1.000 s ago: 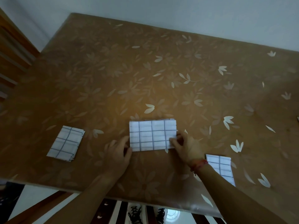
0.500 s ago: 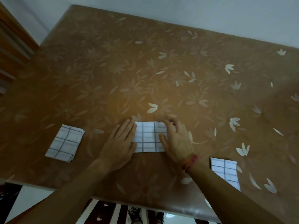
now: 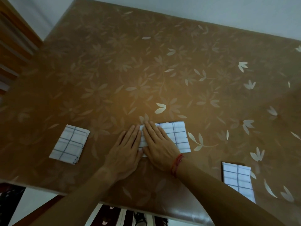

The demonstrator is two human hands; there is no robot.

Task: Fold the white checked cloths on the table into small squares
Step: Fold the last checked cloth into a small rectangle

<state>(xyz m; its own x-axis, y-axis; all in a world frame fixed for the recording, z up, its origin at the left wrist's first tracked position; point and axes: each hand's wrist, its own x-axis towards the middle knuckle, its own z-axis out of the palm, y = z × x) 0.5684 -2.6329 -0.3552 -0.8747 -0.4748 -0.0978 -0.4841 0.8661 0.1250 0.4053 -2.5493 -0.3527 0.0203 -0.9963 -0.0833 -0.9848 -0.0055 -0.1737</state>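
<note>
- Middle cloth (image 3: 177, 137) sits near-centre on the tabletop (image 3: 162, 70). I read it as a rectangle, wider than the folded cloth (image 3: 70, 144) on the left.
- Right grip (image 3: 157, 144): flat, fingers straight, pressing the cloth's left part, holding nothing.
- Left grip (image 3: 125, 149): flat too, mostly on the tabletop, fingertips at the cloth's left edge.
- My call: smoothing step. The next move likely needs one more fold, right end over left, corners matched.
- Third cloth (image 3: 237, 181) lies near right.
</note>
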